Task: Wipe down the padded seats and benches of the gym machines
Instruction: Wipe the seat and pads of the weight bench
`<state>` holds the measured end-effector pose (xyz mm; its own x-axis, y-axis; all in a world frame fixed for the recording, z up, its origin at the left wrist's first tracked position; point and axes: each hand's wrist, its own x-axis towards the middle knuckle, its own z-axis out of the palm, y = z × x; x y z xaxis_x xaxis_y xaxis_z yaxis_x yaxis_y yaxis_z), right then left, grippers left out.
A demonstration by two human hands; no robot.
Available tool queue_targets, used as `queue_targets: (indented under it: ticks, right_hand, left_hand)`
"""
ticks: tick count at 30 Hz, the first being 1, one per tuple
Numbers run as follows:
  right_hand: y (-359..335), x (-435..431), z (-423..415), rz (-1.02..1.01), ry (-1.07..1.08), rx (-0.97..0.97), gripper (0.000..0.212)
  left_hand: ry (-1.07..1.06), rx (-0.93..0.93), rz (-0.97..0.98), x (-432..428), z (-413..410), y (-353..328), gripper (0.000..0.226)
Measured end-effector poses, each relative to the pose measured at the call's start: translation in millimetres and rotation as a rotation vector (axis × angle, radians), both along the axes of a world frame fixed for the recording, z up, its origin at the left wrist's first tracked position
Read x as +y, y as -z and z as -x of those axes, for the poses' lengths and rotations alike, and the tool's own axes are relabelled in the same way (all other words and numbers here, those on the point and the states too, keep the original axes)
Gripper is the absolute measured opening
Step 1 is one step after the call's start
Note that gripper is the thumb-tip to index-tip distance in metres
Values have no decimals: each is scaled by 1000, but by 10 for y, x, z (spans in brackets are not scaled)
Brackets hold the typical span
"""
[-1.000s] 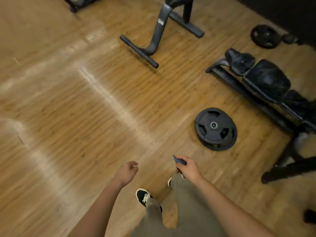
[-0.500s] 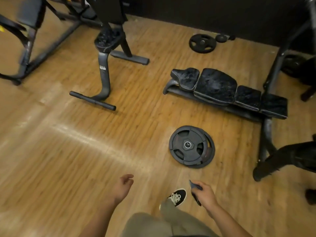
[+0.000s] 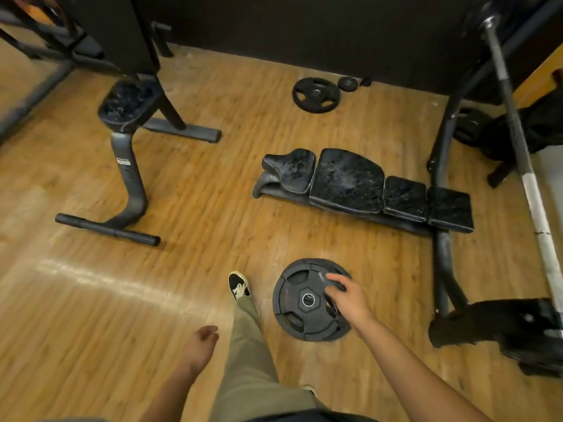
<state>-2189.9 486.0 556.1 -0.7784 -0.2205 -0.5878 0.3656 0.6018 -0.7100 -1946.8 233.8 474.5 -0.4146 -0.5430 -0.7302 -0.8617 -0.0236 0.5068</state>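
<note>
While right hand (image 3: 350, 300) grips cloth (image 3: 328, 280), left hand (image 3: 201, 345) hangs loose

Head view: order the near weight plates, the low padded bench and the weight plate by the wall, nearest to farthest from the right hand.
1. near weight plates: on the floor, right under the right hand gripping the cloth.
2. low padded bench: ahead, past those plates.
3. weight plate by the wall: farthest, beyond the bench.

Glossy wooden floor (image 3: 91, 315), dark wall (image 3: 304, 32)
</note>
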Motion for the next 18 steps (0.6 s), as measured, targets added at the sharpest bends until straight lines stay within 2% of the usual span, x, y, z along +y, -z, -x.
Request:
queue_targets:
  ticks: [5, 9, 12, 18]
  right_hand:
    - [146, -544, 738, -15, 82, -2, 25]
    - [202, -928, 1163, -74, 175, -54, 26]
    - [293, -1205, 1409, -82, 237, -121, 24]
    - [517, -1514, 1824, -119, 166, -212, 32]
  left_hand:
    - [64, 26, -7, -710, 1087, 62, 21]
    - [207, -34, -12, -1394, 1972, -65, 25]
    - [314, -1, -27, -1810, 2685, -220, 28]
    - [405, 84, -18, -2169, 3779, -498, 20]
